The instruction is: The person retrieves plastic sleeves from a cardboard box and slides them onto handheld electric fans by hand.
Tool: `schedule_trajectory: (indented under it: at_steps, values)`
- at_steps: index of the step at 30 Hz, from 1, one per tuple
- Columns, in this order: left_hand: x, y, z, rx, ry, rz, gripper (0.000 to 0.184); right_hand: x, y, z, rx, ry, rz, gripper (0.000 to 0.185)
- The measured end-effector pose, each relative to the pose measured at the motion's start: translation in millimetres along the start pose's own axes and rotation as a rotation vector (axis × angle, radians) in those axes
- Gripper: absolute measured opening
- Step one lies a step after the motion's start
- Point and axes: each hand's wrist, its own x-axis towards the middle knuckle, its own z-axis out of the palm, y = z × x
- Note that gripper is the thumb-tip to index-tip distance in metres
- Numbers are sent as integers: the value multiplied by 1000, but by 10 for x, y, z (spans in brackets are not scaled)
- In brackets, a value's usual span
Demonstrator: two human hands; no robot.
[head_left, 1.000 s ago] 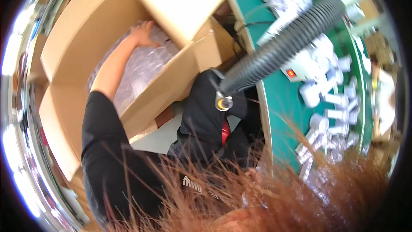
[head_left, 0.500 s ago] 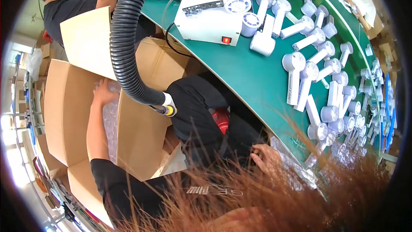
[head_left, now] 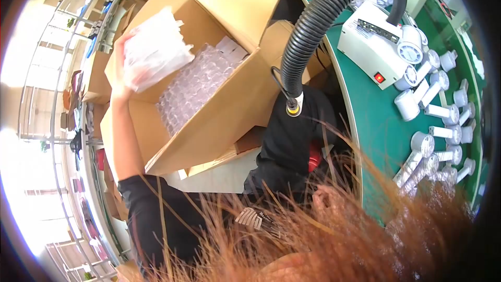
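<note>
My left hand [head_left: 125, 65] grips a bundle of thin white plastic bags [head_left: 159, 52] at its left side, raised over the open cardboard box [head_left: 222, 117]. Inside that box lies clear plastic packing with a bubble-like pattern [head_left: 201, 83]. My right hand [head_left: 326, 198] is low beside my lap, near the workbench edge; strands of hair cover most of it, so its fingers do not show clearly.
A black ribbed hose [head_left: 318, 26] arches between box and bench. On the green workbench [head_left: 373, 141] stand a white machine with a red switch [head_left: 370, 47] and several white handheld fans [head_left: 436, 130]. Shelving [head_left: 57, 141] runs along the left.
My left hand has come up out of the box with the white plastic bags. The view has swung left, showing more of the box's inside.
</note>
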Motion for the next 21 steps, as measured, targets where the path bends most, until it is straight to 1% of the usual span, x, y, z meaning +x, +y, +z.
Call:
schedule_trajectory:
  at_steps: [2, 5, 6, 8, 10, 11, 12, 13, 14, 16, 18, 20, 21]
  values:
    - [-203, 297, -59, -90, 37, 17, 73, 112, -23, 59, 117, -21, -84, 27]
    - [-492, 710, 40, -292, 67, 6, 73, 241, -80, 180, 231, -111, -222, 28]
    - [-579, 823, 134, -388, 64, -4, 73, 316, -230, 175, 188, -138, -341, 27]
    - [-744, 1040, 441, -640, 35, -47, 73, 407, -363, 235, 174, -111, -477, 32]
    - [-845, 1199, 864, -932, -47, -109, 73, 527, -637, 214, 10, 59, -726, 50]
    - [-894, 1265, 1120, -1084, -101, -155, 73, 549, -649, 223, -18, 140, -844, 71]
    - [-945, 1320, 1409, -1237, -169, -216, 73, 491, -804, 204, 2, 215, -786, 82]
    - [-987, 1374, 1718, -1380, -250, -285, 73, 571, -844, 166, -26, 366, -985, 90]
    - [-1034, 1448, 2018, -1511, -337, -351, 73, 607, -885, 67, -74, 453, -1040, 90]
    - [-1100, 1615, 2537, -1714, -503, -466, 74, 559, -870, -177, -160, 546, -1045, 88]
    - [-1122, 1791, 2969, -1863, -677, -569, 75, 459, -942, -532, -344, 638, -893, 77]
    - [-1098, 1938, 3304, -2166, -833, -666, 76, 344, -1037, -836, -495, 668, -642, 58]
    - [-1071, 1998, 3461, -2466, -908, -763, 83, 333, -1050, -960, -545, 692, -528, 49]
